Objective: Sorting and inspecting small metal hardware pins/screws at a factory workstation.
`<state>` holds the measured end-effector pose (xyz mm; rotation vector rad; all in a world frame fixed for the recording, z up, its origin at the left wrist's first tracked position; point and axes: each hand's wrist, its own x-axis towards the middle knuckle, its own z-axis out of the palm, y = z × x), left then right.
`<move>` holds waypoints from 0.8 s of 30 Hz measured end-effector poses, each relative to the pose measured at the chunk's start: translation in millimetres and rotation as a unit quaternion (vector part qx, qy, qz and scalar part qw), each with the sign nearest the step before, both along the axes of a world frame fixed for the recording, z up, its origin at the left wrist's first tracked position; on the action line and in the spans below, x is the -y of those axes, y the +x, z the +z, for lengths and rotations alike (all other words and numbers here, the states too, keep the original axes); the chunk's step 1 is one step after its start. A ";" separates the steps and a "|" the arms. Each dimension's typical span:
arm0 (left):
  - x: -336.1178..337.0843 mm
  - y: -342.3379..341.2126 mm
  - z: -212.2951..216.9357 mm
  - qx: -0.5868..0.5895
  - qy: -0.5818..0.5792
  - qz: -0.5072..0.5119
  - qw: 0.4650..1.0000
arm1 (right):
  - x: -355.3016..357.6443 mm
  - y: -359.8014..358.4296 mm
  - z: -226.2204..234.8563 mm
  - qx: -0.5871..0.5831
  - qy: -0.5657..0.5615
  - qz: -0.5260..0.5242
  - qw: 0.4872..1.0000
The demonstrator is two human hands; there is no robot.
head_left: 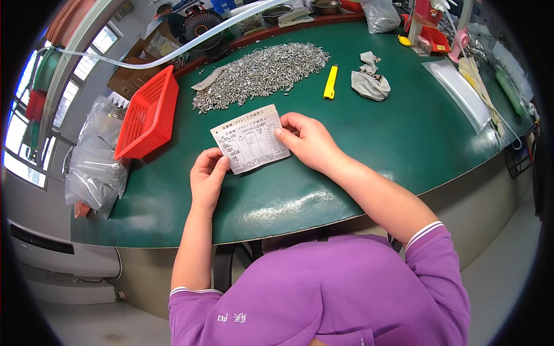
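Between my two hands I hold a small stack of white printed cards [254, 141], with a ruled table and handwriting on the front one. My left hand [209, 173] pinches its lower left edge between thumb and fingers. On the upper right edge, my right hand [306, 138] grips it with the thumb in front and the fingers behind. The cards are tilted above the green tabletop [358, 155]. Beyond them lies a wide heap of small silvery metal parts [265, 72], with a pale strip [209, 78] at its left end.
A red plastic basket [149, 112] leans at left beside clear bags of small parts [101, 167]. A yellow cutter knife [330, 82] and a crumpled grey cloth [370, 83] lie beyond my right hand. Plastic sheets [459, 92] lie far right. A black fan [202, 30] stands behind.
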<state>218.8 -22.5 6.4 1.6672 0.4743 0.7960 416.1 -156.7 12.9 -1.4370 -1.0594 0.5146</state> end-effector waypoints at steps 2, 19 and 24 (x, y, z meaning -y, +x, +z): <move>-0.5 1.0 0.2 -0.001 -0.001 0.002 1.000 | -0.7 1.0 -1.6 0.015 -0.002 -0.008 1.000; 0.6 1.7 -1.2 -0.001 0.004 0.016 1.000 | 1.3 1.9 0.8 0.070 -0.025 -0.017 0.997; -0.5 0.6 -1.5 0.006 0.019 0.015 1.000 | -1.3 2.0 -3.6 0.056 -0.017 -0.013 0.998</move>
